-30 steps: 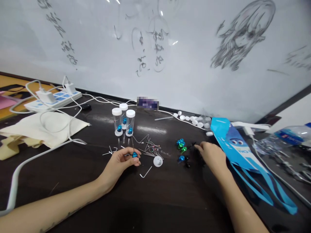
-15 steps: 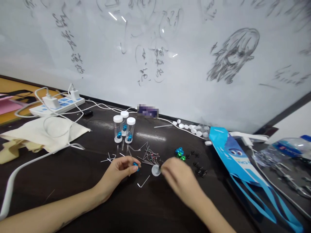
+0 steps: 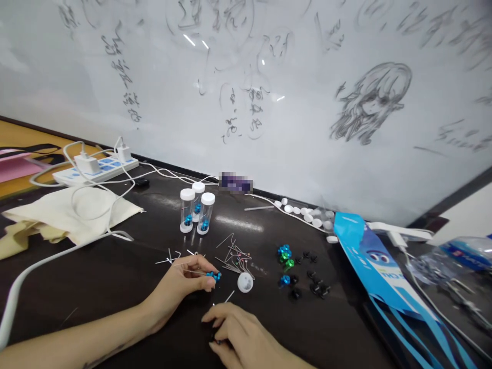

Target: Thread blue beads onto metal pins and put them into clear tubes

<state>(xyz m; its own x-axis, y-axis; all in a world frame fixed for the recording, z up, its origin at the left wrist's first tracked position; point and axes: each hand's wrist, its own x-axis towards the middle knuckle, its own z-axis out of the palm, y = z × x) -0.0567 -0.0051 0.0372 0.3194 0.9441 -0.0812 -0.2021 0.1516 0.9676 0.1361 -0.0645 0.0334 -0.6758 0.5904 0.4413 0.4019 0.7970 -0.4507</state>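
My left hand (image 3: 192,277) is closed, pinching small blue metal parts (image 3: 213,277) between thumb and fingertips. A thin metal rod runs along its fingers. Below and to the right, my right hand (image 3: 242,333) curls its fingers around a small black part (image 3: 213,336), mostly hidden. An L-shaped hex key (image 3: 229,296) lies just above that hand, partly covered. Between the hands and the wire pile sits a round white cap (image 3: 245,282) with small bits in it. Thin metal pins (image 3: 239,259) with coloured ends lie in a loose heap behind it.
Three clear tubes (image 3: 187,210) with white caps stand behind, blue parts inside. Blue and green parts (image 3: 285,253) and black pieces (image 3: 317,288) lie to the right, beside a blue bag (image 3: 357,251). White caps (image 3: 307,212) line the whiteboard. A cloth (image 3: 73,210) and power strip (image 3: 102,171) lie left.
My right hand has moved left and towards me from beside the white cap. A blue part and black pieces now show where it was. My left hand still holds the blue parts.
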